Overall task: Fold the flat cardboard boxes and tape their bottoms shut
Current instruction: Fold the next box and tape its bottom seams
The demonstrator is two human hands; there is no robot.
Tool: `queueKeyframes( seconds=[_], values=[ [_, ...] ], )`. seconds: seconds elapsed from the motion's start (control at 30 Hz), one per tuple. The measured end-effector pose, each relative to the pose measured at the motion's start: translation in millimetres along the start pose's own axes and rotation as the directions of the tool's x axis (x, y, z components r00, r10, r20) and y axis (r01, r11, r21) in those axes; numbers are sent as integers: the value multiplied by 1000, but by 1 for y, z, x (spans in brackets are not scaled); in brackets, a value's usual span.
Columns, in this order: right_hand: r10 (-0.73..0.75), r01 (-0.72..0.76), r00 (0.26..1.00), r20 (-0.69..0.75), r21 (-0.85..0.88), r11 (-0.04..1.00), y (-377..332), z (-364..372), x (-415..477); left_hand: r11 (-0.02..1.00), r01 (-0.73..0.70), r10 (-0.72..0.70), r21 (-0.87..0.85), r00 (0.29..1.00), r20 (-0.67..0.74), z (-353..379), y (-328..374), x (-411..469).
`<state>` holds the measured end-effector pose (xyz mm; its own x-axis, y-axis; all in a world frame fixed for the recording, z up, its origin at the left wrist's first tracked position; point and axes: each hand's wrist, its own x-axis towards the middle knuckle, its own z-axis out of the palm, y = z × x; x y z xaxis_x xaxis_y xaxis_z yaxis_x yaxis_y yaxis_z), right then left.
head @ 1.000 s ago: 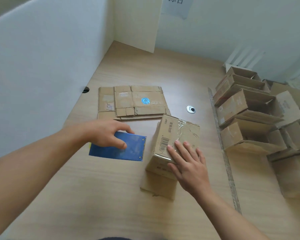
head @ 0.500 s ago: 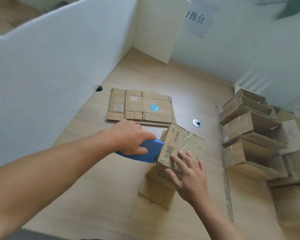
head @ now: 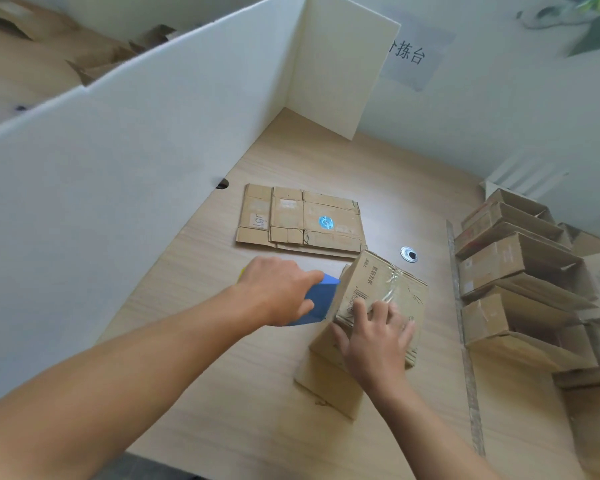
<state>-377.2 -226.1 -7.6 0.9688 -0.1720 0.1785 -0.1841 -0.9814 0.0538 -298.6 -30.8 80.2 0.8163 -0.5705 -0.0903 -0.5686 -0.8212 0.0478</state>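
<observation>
A folded cardboard box (head: 378, 285) stands on the wooden table (head: 222, 393), bottom up, with clear tape across its closed flaps. My right hand (head: 374, 337) lies on the box's near top edge, fingers bent over it and pressing down. My left hand (head: 278, 289) grips a blue tape dispenser (head: 321, 301) whose front edge touches the box's left side. A small stack of flat cardboard boxes (head: 302, 221) lies on the table behind them.
Several folded open boxes (head: 520, 271) are stacked on their sides at the right. A white partition (head: 136, 140) walls the table's left and back. A metal cable grommet (head: 408, 254) sits in the tabletop near the box.
My left hand lifted the blue dispenser off the table and brought it right against the box's side. My right hand's fingers curled over the box's top edge. The camera tilted up.
</observation>
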Motion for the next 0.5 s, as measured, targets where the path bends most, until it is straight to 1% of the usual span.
queueKeyframes(
  seconds=[0.1,0.23,0.33,0.37,0.43,0.5],
  values=[
    [14,-14,1000,17,2,1000,-1,-4,0,1000,27,-26,-17,1000,5,5,-3,-6],
    [48,-51,998,51,54,997,-4,-9,-1,999,-10,11,54,1000,-18,7,13,1],
    [97,-103,993,73,89,991,-5,-15,-2,999,33,-33,31,999,-10,7,13,5],
    [108,-116,990,94,79,990,-7,-19,1,999,48,-48,18,999,-5,8,11,5],
    [147,-161,966,213,49,986,-15,-27,7,997,71,-71,-11,997,-8,10,6,3],
    [181,-195,944,277,23,981,-22,-29,10,994,99,-99,-36,995,-13,16,-2,-1]
  ],
)
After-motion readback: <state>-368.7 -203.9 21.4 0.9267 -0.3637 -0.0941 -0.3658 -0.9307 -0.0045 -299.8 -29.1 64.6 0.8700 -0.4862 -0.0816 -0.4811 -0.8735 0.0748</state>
